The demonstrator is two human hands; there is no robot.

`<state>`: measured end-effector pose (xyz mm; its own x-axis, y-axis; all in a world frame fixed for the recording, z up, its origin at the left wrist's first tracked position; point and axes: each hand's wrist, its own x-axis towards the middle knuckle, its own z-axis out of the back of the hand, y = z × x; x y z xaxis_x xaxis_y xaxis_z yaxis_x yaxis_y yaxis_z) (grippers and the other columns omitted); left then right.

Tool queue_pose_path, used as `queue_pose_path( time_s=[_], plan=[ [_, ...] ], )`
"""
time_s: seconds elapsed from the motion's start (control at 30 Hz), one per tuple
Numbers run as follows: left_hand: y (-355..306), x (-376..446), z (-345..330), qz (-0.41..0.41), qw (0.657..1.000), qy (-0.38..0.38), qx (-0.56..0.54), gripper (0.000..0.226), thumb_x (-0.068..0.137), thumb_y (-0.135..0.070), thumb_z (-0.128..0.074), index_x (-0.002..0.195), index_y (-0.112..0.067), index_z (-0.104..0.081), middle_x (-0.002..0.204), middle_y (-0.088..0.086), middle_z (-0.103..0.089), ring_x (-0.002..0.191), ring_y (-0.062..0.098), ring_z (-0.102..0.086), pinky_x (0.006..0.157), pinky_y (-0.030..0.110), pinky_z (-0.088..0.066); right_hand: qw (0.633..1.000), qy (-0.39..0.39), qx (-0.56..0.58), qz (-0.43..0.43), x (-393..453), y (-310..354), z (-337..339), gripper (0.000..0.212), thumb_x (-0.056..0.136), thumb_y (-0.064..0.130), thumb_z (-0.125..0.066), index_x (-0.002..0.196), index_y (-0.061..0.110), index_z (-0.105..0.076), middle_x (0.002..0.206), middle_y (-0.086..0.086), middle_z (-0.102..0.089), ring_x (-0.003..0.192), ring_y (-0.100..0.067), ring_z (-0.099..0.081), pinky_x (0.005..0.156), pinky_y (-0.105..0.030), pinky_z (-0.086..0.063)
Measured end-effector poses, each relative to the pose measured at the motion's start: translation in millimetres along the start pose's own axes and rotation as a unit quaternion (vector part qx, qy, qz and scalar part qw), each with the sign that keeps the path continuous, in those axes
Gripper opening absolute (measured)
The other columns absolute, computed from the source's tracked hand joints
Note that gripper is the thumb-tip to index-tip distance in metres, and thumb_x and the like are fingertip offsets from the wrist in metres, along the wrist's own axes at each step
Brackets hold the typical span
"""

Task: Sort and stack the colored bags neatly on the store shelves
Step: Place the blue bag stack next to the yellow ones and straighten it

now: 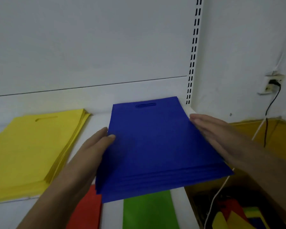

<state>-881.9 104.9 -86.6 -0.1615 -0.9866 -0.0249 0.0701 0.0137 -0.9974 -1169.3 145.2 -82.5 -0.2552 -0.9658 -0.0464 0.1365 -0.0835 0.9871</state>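
Now two flat hands square up the blue bags [155, 146] on the shelf [99, 118].
Left hand [92, 151] and right hand [213, 131] press its sides, fingers straight, likely to make edges even, beside the yellow bags [31, 146].

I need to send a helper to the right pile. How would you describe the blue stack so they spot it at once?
On the white shelf, look toward the slotted upright at its right end. The blue stack lies just left of it, between the left hand and right hand. Its neighbour, the yellow stack, lies further left.
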Motion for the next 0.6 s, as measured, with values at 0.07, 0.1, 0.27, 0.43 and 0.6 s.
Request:
queue_pose_path(
  time_s=[0.07, 0.1, 0.27, 0.43, 0.6],
  plan=[
    [1.2, -3.8, -11.7, -0.017, 1.0, 0.005, 0.026, 0.047, 0.094, -0.027, -0.053, 0.139, -0.033, -0.041, 0.113, -0.029, -0.052, 0.097, -0.006, -0.05, 0.082, 0.016, -0.036, 0.998, 0.021, -0.057, 0.01, -1.5, -1.0, -5.0, 0.036, 0.094, 0.04, -0.051, 0.13, 0.036, -0.053, 0.133, 0.018, -0.051, 0.118, -0.004, -0.05, 0.097, -0.028, -0.043],
    [-0.8, -6.4, -12.1, -0.018, 0.999, -0.007, 0.038, 0.048, 0.094, -0.029, -0.052, 0.141, -0.034, -0.039, 0.11, -0.028, -0.051, 0.098, -0.006, -0.051, 0.077, 0.016, -0.037, 0.995, 0.018, -0.094, 0.021, -0.5, -2.9, -3.1, 0.038, 0.095, 0.04, -0.049, 0.132, 0.038, -0.05, 0.134, 0.019, -0.048, 0.122, -0.006, -0.046, 0.103, -0.031, -0.039],
    [-3.4, -18.1, 4.9, -0.054, 0.968, 0.028, 0.243, 0.061, 0.082, -0.057, -0.046, 0.14, -0.044, -0.031, 0.134, -0.03, -0.036, 0.125, -0.002, -0.036, 0.094, 0.021, -0.036, 0.931, 0.091, -0.328, 0.131, -21.8, -4.6, 15.5, 0.052, 0.09, 0.06, -0.034, 0.14, 0.047, -0.032, 0.126, 0.043, -0.03, 0.118, 0.023, -0.027, 0.099, -0.012, -0.027],
    [13.8, -26.1, -7.6, -0.232, 0.779, 0.134, 0.567, 0.091, 0.054, -0.096, 0.004, 0.133, -0.051, 0.013, 0.139, -0.036, 0.024, 0.131, -0.014, 0.03, 0.104, 0.011, 0.023, 0.755, 0.163, -0.577, 0.265, -40.1, -11.1, -0.4, 0.073, 0.077, 0.076, 0.0, 0.144, 0.047, -0.001, 0.147, 0.035, 0.013, 0.135, 0.014, 0.019, 0.105, -0.009, 0.017],
    [11.6, -29.7, -9.3, -0.279, 0.71, 0.147, 0.63, 0.094, 0.07, -0.089, -0.004, 0.147, -0.037, 0.004, 0.154, -0.019, 0.007, 0.142, -0.004, 0.007, 0.114, 0.024, 0.004, 0.68, 0.093, -0.649, 0.328, -47.8, -20.1, -10.4, 0.069, 0.095, 0.066, -0.019, 0.141, 0.021, -0.043, 0.146, 0.004, -0.044, 0.132, -0.014, -0.045, 0.106, -0.042, -0.032]
  ],
)
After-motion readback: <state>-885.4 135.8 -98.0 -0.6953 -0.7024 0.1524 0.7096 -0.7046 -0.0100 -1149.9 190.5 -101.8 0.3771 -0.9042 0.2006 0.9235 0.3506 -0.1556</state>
